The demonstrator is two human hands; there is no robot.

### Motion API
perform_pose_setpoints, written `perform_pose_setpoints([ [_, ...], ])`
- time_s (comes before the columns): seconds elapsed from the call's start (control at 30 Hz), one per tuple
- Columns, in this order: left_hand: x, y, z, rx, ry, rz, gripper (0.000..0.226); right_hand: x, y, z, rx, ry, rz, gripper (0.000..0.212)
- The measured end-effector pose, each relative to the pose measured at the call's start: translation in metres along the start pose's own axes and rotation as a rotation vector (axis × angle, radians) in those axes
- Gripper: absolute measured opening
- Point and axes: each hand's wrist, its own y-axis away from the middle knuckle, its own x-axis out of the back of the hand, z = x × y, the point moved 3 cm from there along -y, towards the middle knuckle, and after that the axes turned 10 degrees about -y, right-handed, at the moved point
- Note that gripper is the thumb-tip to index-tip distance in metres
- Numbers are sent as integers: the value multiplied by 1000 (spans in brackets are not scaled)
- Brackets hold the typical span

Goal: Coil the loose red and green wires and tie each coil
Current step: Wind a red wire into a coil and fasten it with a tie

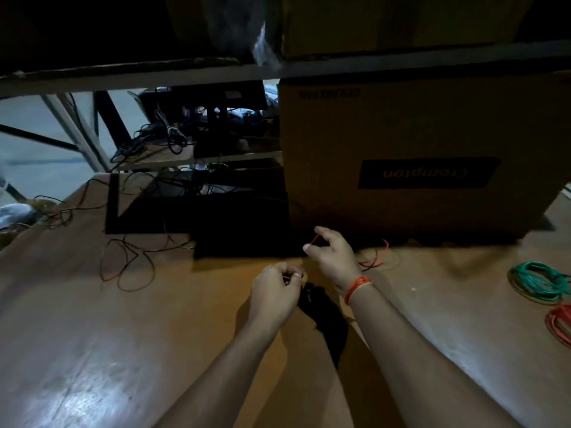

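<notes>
So your right hand (332, 254) pinches the red wire (314, 240).
Your left hand (275, 293) is curled shut just below it; contents unclear.

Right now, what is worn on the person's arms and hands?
Both forearms are bare, with no sleeves visible. The right hand has an orange-red thread band wrapped around its wrist. The left hand wears a light-coloured ring on one finger.

Single head-worn wide-angle view, looking forward and down along both forearms to the floor (92, 350). Close on the hands; a cardboard box (417, 156) and shelf (278, 71) just ahead fill the upper frame.
</notes>
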Motion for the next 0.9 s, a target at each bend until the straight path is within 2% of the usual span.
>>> perform_pose_setpoints([
  [0.07, 3, 1, -6, -4, 13, -3, 14, -2, 6, -2, 44, -105, 56, 44],
  [0.2, 12, 1, -15, 22, 92, 30, 12, 1, 40, -13, 203, -164, 281, 9],
  [0.27, 17, 3, -15, 20, 124, 58, 12, 4, 59, -18, 265, -158, 334, 5],
  [0.47, 23, 14, -1, 4, 234, 149, 12, 18, 107, -15, 306, -116, 280, 19],
  [0.6, 29, 35, 10, 13, 279, 196, 12, 30, 141, -14, 349, -317, 175, 23],
  [0.73, 30, 62, 23, 42, 292, 254, 14, 47, 165, -9, 304, -360, 128, 47],
  [0.9, 22, 105, 50, 57, 315, 302, 15, 78, 201, 5, 270, -268, 10, 43],
])
